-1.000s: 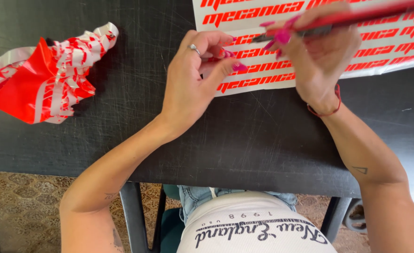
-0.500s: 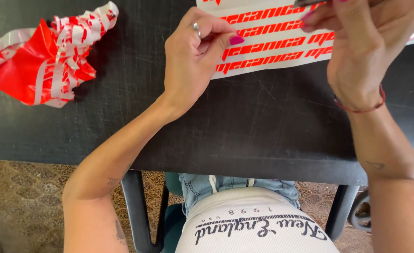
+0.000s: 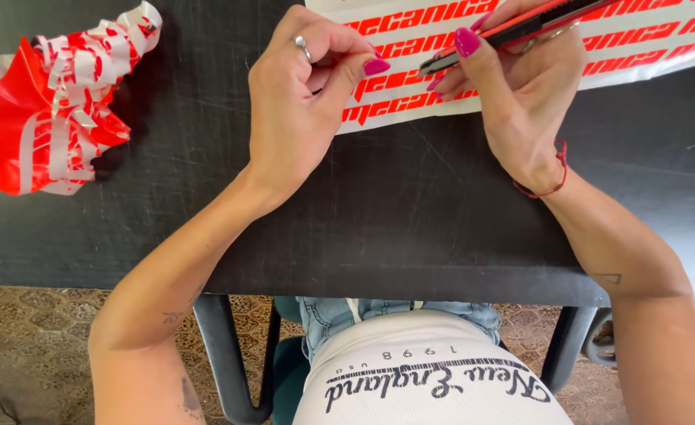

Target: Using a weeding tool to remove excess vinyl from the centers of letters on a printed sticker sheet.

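Weeding looks in hand: at top centre the left hand (image 3: 304,102) pinches the sheet (image 3: 410,86) on the table (image 3: 410,220), the right hand (image 3: 521,86) grips a knife (image 3: 513,30) closed-fingered; steady tip placement seems needed next.

A sign-making workshop: black worktable (image 3: 410,236), vinyl lettering sheet (image 3: 639,39), peeled scraps (image 3: 48,102).

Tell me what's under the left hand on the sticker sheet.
The left hand presses its fingertips on the near edge of the white sticker sheet with red lettering, which lies on the black table. The lettering beneath the fingers is covered, so its state can't be seen.
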